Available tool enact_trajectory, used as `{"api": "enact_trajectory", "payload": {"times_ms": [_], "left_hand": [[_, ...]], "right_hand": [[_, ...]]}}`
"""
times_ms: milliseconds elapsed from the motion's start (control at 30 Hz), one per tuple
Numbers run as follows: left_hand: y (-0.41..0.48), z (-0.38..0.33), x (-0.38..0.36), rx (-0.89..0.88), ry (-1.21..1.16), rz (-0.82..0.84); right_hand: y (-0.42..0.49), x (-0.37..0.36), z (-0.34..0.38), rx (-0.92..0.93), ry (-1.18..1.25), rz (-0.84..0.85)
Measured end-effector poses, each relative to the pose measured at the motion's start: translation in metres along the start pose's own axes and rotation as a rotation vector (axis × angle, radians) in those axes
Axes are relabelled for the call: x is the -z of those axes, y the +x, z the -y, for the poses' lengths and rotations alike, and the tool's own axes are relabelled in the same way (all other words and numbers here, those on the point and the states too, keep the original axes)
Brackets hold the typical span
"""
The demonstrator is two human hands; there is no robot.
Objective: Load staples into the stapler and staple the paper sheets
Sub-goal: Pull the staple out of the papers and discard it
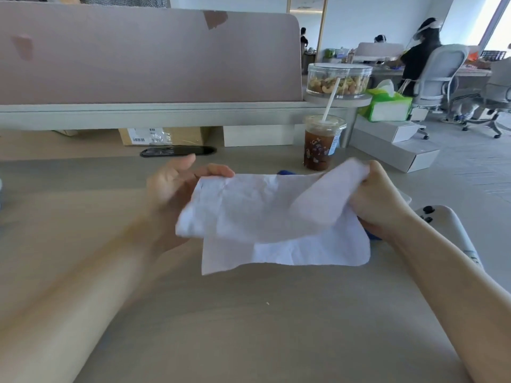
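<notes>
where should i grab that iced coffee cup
Grip the cup round its upright wall below the lid, coming from the left. The straw sticks up through the lid, so a top grip is blocked, and a post stands close on the right.

The left grip [171, 194] is smeared by motion blur, and its fingers are mostly hidden behind the paper sheets [262, 217]. A blue object [286, 173] peeks out from behind the sheets, but what it is cannot be told. The right forearm [442, 272] covers part of a white device [445, 219]. The print on a cardboard box's label [143, 135] is too small to read.
</notes>
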State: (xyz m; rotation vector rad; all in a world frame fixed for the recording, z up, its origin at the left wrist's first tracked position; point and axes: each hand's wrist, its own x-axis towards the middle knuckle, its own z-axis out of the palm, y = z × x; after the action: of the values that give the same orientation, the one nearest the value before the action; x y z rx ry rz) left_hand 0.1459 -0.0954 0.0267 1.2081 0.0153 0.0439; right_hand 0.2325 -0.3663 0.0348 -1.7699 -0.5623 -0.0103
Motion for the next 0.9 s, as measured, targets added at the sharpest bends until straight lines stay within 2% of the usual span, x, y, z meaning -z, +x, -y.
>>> {"api": "enact_trajectory", "payload": {"times_ms": [67,133,267,367,467,600,700,767,833,900], "left_hand": [[0.004,-0.003,-0.007,0.064,-0.039,-0.056],[0.009,-0.001,-0.018,0.047,0.088,-0.128],[-0.001,0.017,-0.03,0.062,0.227,-0.021],[-0.007,0.023,-0.045,-0.01,0.254,0.038],[-0.003,0.027,-0.063,-0.016,0.324,0.158],[-0.01,0.027,-0.098,-0.138,0.527,0.279],[-0.009,0.02,-0.123,-0.268,0.658,0.168],[-0.012,0.016,-0.141,-0.315,0.594,0.07],[-0.021,0.016,-0.161,-0.394,0.565,0.035],[-0.032,0.021,-0.184,-0.525,0.56,0.027]], "right_hand": [[0.002,-0.003,-0.003,0.048,-0.104,-0.081],[0.002,-0.007,-0.003,0.078,-0.111,-0.164],[0.0,-0.016,0.0,0.17,-0.134,-0.257],[-0.004,-0.02,0.007,0.218,-0.088,-0.302],[-0.009,-0.025,0.02,0.258,0.005,-0.287],[-0.031,-0.031,0.033,0.282,0.044,-0.119],[-0.05,-0.016,0.044,0.223,0.226,-0.048],[-0.064,0.003,0.055,0.245,0.338,-0.04],[-0.08,0.023,0.064,0.268,0.371,-0.116],[-0.095,0.044,0.067,0.19,0.346,-0.233]]}}
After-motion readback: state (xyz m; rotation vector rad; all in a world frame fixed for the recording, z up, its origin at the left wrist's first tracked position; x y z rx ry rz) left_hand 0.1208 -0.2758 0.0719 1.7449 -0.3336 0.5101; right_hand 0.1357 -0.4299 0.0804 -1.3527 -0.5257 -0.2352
